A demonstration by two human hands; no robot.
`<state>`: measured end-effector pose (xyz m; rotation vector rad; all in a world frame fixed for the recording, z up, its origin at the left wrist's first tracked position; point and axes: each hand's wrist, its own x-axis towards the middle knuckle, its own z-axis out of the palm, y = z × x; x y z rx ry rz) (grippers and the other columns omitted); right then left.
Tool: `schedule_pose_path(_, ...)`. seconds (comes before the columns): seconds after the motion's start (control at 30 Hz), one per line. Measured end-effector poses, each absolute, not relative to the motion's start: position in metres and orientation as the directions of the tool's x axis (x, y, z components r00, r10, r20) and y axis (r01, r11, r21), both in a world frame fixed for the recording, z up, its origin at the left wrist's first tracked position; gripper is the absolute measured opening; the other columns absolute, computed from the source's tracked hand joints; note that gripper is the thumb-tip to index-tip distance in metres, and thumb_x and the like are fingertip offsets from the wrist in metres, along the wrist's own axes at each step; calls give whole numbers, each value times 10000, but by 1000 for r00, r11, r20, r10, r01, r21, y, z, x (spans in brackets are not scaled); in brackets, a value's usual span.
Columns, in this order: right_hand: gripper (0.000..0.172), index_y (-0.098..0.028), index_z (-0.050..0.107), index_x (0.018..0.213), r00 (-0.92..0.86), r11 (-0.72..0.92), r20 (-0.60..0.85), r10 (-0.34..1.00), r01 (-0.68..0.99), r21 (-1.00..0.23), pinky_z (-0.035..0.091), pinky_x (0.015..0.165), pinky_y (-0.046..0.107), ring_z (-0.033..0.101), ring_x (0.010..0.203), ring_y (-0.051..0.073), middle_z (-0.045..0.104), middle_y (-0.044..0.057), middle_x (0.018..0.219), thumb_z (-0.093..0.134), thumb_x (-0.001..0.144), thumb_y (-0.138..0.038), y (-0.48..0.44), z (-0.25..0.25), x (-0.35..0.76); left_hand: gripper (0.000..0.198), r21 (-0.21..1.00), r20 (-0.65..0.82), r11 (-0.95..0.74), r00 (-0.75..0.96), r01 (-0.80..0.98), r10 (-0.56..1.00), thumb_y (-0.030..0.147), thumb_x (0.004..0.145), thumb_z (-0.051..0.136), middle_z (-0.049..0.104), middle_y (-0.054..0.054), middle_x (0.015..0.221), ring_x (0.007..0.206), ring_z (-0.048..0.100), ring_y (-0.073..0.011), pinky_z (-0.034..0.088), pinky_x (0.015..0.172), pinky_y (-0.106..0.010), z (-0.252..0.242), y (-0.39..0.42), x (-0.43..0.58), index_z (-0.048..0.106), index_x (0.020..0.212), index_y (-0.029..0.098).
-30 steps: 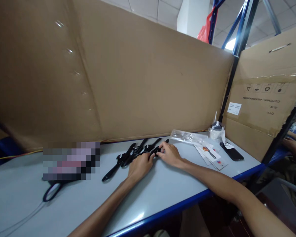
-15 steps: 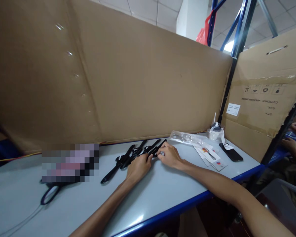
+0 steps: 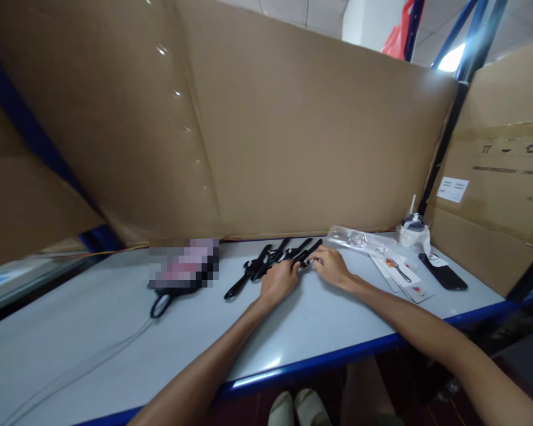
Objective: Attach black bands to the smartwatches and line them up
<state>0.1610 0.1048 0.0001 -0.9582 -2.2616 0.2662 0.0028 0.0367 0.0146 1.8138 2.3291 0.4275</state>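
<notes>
Several glossy black long-handled utensils lie in a slanting cluster on the table, with small whitish bits between them; their exact kind cannot be made out. My left hand rests over the near right side of the cluster, fingers closed around a black utensil. My right hand pinches at the same black utensil, whose tip points up past the fingers. The two hands are close together, and between them part of the utensil is hidden.
Printed cards, clear plastic packaging, a white cup-like container and a black phone-like object lie at right. A blurred-out device with a corded loop is at left. Cardboard walls the back; a blue edge runs in front.
The whole view has swung left and slightly down, so the table's things appear farther right. Both hands stay on the black utensil with little visible change in grip.
</notes>
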Motion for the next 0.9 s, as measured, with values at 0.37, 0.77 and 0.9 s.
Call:
schedule_pose_path(0.37, 375, -240, 812, 1038, -545, 738, 502, 672, 545, -397, 469, 794, 260, 650, 860, 171, 735, 34, 983, 542, 868, -43, 106, 1, 163, 447, 339, 60, 204, -237, 918, 970, 414, 1006, 352, 745, -182, 1175, 1124, 695, -343, 521, 855, -390, 14, 36, 2, 723, 1104, 184)
schedule_pose_path(0.77, 423, -259, 805, 1076, -566, 764, 514, 645, 494, -416, 474, 805, 256, 651, 857, 161, 731, 26, 989, 519, 877, -19, 105, -5, 161, 459, 335, 57, 206, -238, 919, 970, 411, 1004, 354, 743, -191, 1179, 1133, 692, -346, 518, 865, -391, 15, 35, 2, 729, 1116, 172)
schedule_pose_path(0.9, 363, -231, 828, 892, -598, 785, 508, 619, 485, -386, 468, 807, 263, 655, 862, 173, 720, 38, 943, 537, 858, -16, 106, -8, 161, 455, 334, 68, 196, -231, 922, 970, 404, 1005, 350, 745, -194, 1168, 1127, 694, -350, 519, 868, -401, 14, 34, 2, 731, 1099, 173)
